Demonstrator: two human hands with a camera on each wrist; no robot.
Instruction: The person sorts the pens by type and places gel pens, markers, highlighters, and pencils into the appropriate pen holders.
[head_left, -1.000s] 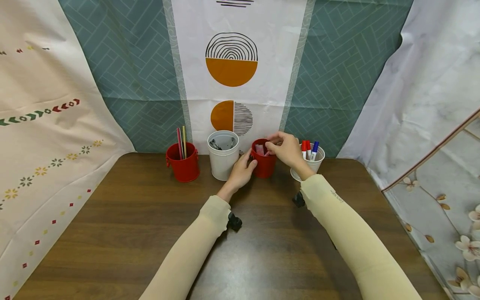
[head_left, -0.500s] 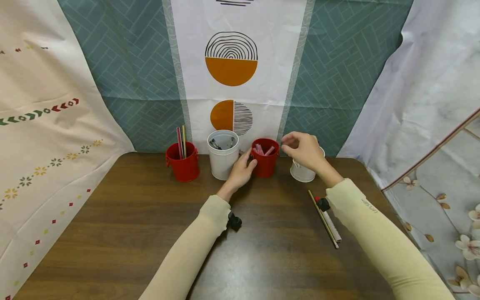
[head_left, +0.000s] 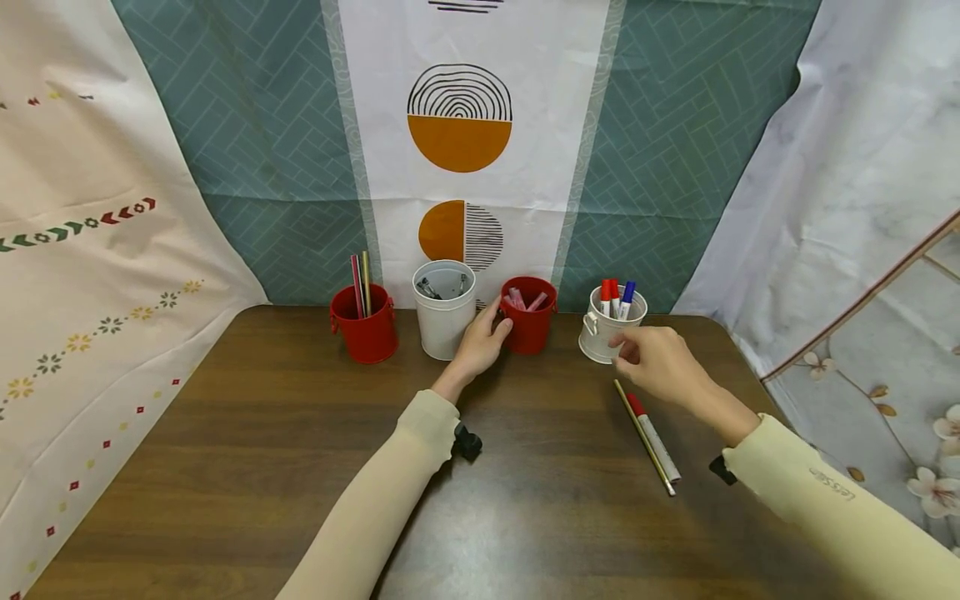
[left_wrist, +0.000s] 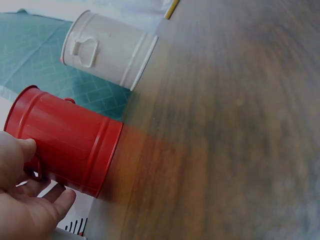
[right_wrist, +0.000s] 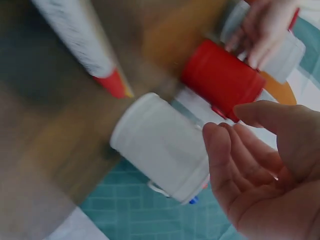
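Note:
My left hand [head_left: 480, 343] holds the side of a small red bucket [head_left: 529, 332], with pink sticks inside. In the left wrist view its thumb [left_wrist: 27, 149] lies on the bucket wall beside the small handle, and the fingers curl behind. Held above the table, my right hand [head_left: 660, 360] has nothing between its bent, loose fingers and thumb, as the right wrist view also shows. Near it lie a gold pencil [head_left: 643, 437] and a white marker with a red cap [head_left: 654, 437], side by side. Just behind stands a white bucket [head_left: 597, 343] of red- and blue-capped markers.
Left of my left hand stands a taller white bucket [head_left: 442, 330] with small dark metal clips. A red bucket [head_left: 371, 340] with several pencils [head_left: 366, 283] is farther left. All stand along the back of the wooden table [head_left: 247, 450], before a hanging patterned cloth [head_left: 667, 167].
My right hand has left the red bucket, where the pink sticks now lie, and swung right and nearer over the table. The pencil and marker have come into sight. My left hand has stayed put.

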